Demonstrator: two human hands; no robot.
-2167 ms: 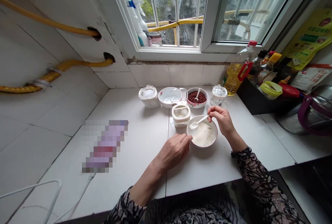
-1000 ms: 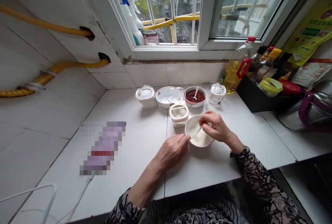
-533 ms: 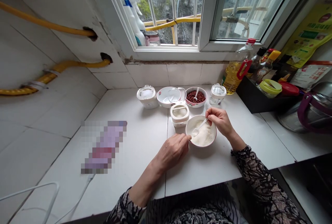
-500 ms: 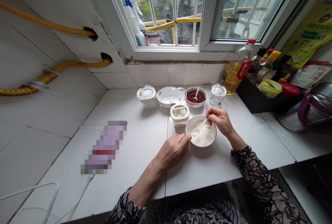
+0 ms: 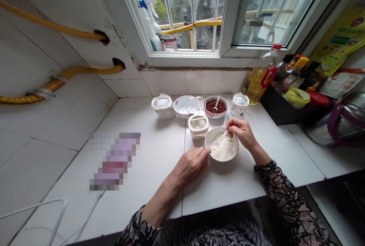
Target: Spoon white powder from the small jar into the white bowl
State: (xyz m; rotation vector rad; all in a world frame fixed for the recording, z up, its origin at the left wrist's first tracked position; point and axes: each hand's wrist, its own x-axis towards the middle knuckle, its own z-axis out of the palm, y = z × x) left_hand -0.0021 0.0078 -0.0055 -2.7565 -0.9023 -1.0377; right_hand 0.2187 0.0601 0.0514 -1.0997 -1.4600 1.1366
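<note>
A white bowl of pale powder or fine grains stands on the white tiled counter. My right hand pinches the handle of a small white spoon, whose head rests in the powder at the bowl's left side. With closed fingers, my left hand grips the bowl's left rim. Just behind the bowl is a square white jar with its lid raised, pale contents inside. Farther back, a bowl of small red beans has another white spoon standing in it.
At the back are a lidded white jar, a flowered white bowl and a clear-lidded jar. An oil bottle and a black box of condiments stand right, near a metal pot. A pixelated purple object with a cable lies left.
The spoon head has shifted very slightly within the powder. Both hands keep nearly the same place, and the whole view has moved a few pixels.
</note>
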